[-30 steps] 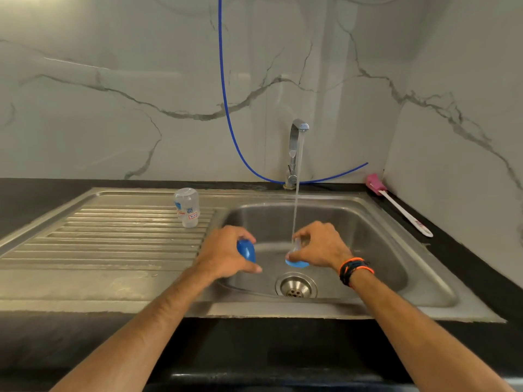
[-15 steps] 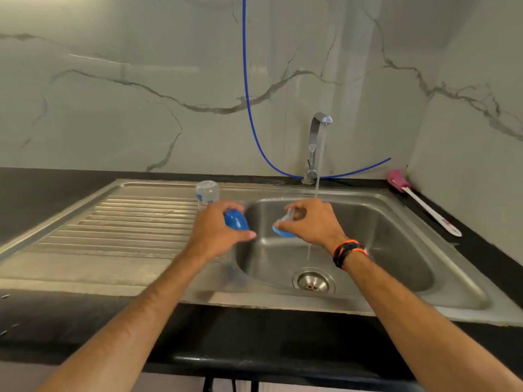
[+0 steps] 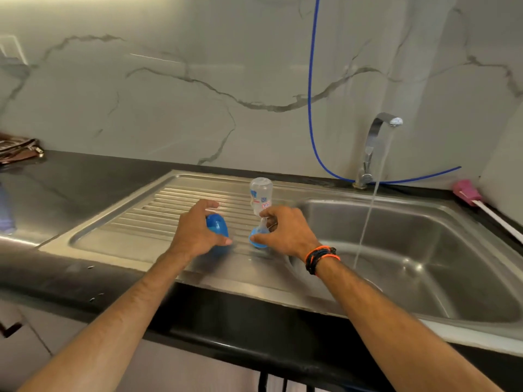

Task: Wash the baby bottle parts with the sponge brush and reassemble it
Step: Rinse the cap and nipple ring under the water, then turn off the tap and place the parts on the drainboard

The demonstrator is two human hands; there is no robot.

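My left hand (image 3: pixel 195 232) grips the blue bottle cap (image 3: pixel 216 225) just above the ribbed drainboard (image 3: pixel 147 222). Beside it, my right hand (image 3: pixel 285 232) holds the clear nipple in its blue collar ring (image 3: pixel 259 240), the ring low over or touching the drainboard. The clear bottle body (image 3: pixel 261 195) stands upside down on the drainboard right behind my right hand. The sponge brush (image 3: pixel 467 191), with a pink head and white handle, lies on the counter at the far right by the wall.
Water runs from the steel tap (image 3: pixel 373 142) into the sink basin (image 3: pixel 424 250). A blue hose (image 3: pixel 310 108) hangs down the marble wall behind the tap. A striped brown item (image 3: pixel 17 147) lies on the black counter (image 3: pixel 85 176) at far left.
Both hands have moved left, out from under the running water over the basin, to the drainboard, still holding the cap and the nipple ring. My view has swung left too.
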